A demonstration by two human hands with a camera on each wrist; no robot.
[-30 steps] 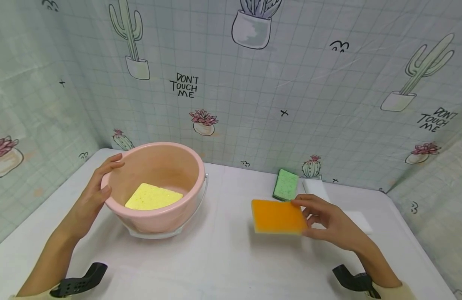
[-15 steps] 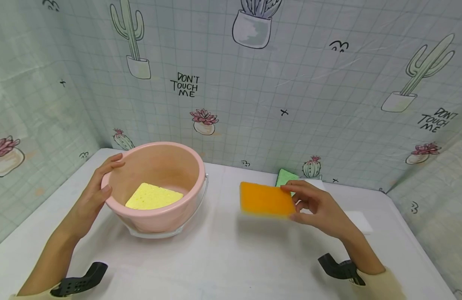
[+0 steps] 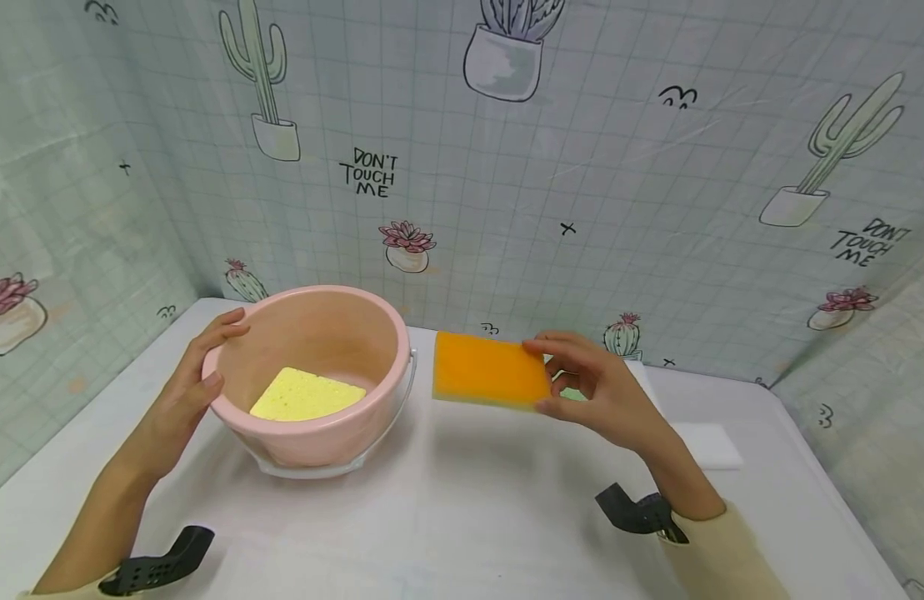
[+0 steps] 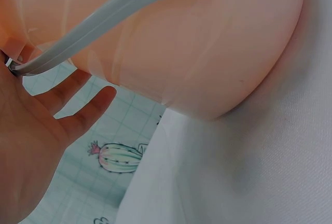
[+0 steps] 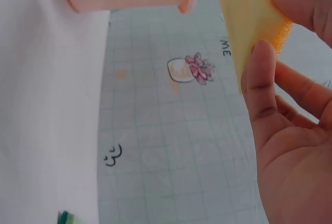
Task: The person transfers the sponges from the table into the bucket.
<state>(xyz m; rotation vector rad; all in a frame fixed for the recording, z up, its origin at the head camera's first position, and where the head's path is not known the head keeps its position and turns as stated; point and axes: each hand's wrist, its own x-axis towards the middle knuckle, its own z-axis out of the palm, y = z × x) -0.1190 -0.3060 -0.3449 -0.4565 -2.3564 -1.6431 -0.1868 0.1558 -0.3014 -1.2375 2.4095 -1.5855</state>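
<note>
A patterned sheet (image 3: 462,158) is hung behind the bucket and at both sides of it, printed with a grid, potted cacti and the words "DON'T TOUCH ME". The white counter (image 3: 447,533) is spread beneath the bucket and out to its right. The pink bucket (image 3: 319,450) itself is seen from above, with its pale handle (image 3: 315,472) hanging down along the near side. The bucket's left rim is gripped by the left hand (image 3: 178,400), with the thumb and fingertips laid over the edge. To the right of the bucket, the right hand (image 3: 600,392) is raised above the counter, and the right end of an orange sponge (image 3: 487,369) is pinched between its thumb and fingers. That sponge is held in the air just beside the bucket's right side, not touching it; its other face is shown as pale yellow in the right wrist view. A yellow sponge (image 3: 304,396) is contained inside the bucket, at the bottom. Well to the right of the bucket, a flat white item (image 3: 705,447) is placed on the counter. Nearer the bucket, a green sponge (image 3: 574,394) is mostly hidden behind the right hand
</note>
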